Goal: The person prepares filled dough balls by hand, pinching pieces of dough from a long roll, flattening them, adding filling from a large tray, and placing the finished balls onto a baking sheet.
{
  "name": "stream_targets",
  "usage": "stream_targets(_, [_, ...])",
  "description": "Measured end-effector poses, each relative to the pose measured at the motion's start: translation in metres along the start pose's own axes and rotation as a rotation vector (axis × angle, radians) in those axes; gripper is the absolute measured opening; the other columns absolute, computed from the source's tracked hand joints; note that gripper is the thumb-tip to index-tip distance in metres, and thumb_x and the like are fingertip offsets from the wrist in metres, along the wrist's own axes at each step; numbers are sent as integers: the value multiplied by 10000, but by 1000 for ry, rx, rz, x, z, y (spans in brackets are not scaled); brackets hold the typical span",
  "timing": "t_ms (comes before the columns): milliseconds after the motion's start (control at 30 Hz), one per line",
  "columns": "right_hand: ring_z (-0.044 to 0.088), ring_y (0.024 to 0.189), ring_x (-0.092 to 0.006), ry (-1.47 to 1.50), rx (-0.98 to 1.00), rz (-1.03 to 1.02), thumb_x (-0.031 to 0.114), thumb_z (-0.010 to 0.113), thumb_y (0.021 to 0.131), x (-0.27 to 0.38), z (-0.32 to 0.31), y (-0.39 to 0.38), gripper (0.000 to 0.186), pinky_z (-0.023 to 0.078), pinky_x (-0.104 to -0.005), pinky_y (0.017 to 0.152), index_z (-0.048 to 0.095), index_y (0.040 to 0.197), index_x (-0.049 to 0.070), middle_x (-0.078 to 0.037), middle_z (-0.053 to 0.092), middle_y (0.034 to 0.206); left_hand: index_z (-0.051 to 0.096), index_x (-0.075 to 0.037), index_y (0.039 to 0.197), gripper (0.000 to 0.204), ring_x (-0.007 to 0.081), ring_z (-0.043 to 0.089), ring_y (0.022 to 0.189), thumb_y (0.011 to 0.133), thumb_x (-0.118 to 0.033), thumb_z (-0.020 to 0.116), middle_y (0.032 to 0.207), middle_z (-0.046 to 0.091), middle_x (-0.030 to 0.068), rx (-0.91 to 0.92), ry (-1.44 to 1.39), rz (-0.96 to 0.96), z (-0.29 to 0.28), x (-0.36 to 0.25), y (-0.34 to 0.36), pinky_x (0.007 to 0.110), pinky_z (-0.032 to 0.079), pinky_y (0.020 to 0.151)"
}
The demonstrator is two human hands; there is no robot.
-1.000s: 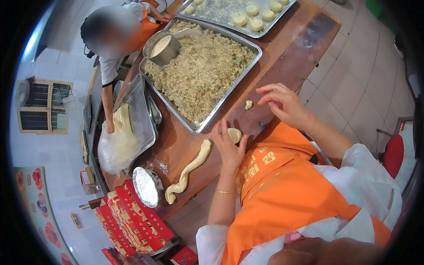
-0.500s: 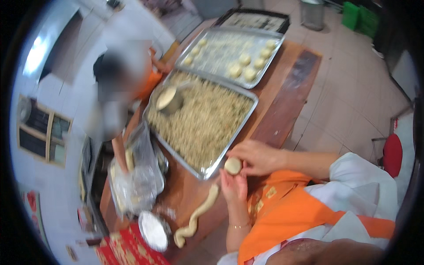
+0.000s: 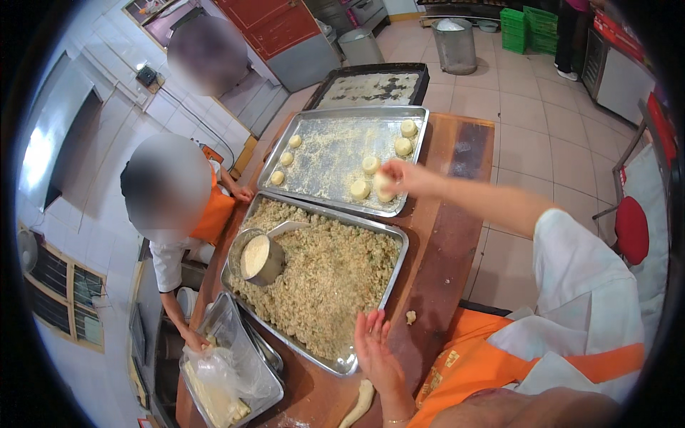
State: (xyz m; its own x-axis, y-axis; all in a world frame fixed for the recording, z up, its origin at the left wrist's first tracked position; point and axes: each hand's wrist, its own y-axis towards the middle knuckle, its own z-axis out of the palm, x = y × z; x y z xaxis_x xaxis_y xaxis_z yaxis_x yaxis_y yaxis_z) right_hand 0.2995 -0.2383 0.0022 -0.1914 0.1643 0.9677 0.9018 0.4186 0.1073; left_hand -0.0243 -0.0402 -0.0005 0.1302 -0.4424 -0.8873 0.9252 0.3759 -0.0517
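My right hand reaches over the floured metal tray, its fingers pinched on a pale round dough cake among similar cakes. My left hand is raised palm-up at the right edge of the tray of crumbly, green-flecked filling, fingers apart and holding nothing. Below it lies a long dough strip; a small dough scrap sits on the wooden table to its right.
A metal pot of pale crumbs rests in the filling. Across the table, a co-worker handles plastic over a tray of dough. Behind are a dark baking tray, a bin, green crates and a red chair.
Both my hands came together around a round dough cake; now my right hand has carried it forward onto the far tray and my left is empty. The view has swung forward.
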Motion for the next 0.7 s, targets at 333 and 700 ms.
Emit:
stream_targets(333, [485,1246,-324,-831,-148,-73,12,678,759,-59,-67,136,496,432,-402,1060,574,1243,36,-155,595,1269,501,23,1318,386,285,609,1069,1018,-219,516,1151,630,170,-61,113,-101,-67,10,5,424,470,969])
stream_targets(700, [626,1010,-267,-505,-457,-360,58,668,828,-67,-62,170,366,518,-370,887,610,1189,74,-115,641,1095,503,-20,1333,430,264,593,1000,1016,-306,561,1107,634,164,-32,-6,-52,-90,23,16,425,481,897])
